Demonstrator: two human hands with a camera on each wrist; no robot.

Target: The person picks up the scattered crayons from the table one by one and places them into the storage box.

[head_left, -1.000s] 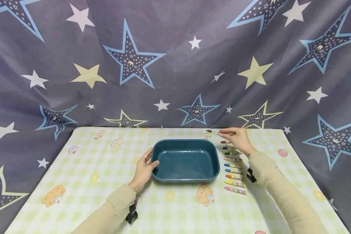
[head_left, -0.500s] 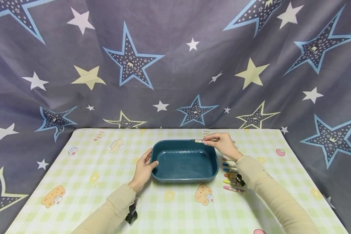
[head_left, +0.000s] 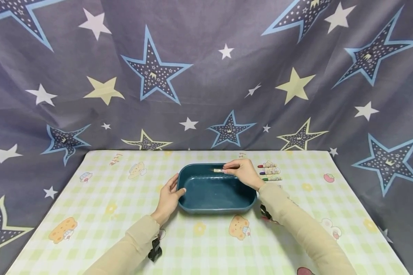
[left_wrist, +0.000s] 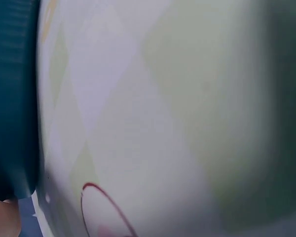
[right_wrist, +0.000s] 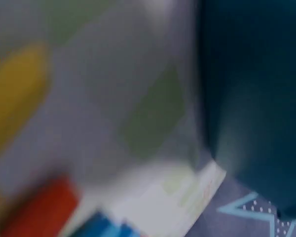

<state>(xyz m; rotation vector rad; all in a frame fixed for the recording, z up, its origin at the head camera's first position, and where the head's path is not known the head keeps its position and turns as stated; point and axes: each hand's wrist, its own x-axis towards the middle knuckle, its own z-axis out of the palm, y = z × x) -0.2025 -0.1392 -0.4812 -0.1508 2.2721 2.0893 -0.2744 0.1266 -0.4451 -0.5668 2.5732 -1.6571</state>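
Note:
A dark teal rectangular plastic basin (head_left: 216,211) with rounded corners sits on the table. My left hand (head_left: 168,199) grips its left wall, thumb over the rim and fingers outside. Over the basin's back part, my right hand (head_left: 245,174) pinches a paper-wrapped crayon (head_left: 218,170) between thumb and fingertips; its dark tip points left. To the right lie a red crayon (head_left: 266,166), a purple one (head_left: 269,173) and a green one (head_left: 272,179). The right sleeve hides most of the nearer crayons in the head view. The right wrist view shows a yellow crayon (right_wrist: 15,94) and an orange one (right_wrist: 45,207), blurred.
A green-and-white checked cloth (head_left: 99,244) with cartoon prints covers the table. Behind its far edge hangs a grey curtain (head_left: 199,88) with stars. A blue crayon (right_wrist: 101,228) shows low in the right wrist view, near the basin's outer wall (right_wrist: 256,98).
The right hand has carried the crayon left, from beyond the crayon row to over the basin's back part. The far crayons have come back into view. The left hand stays on the basin.

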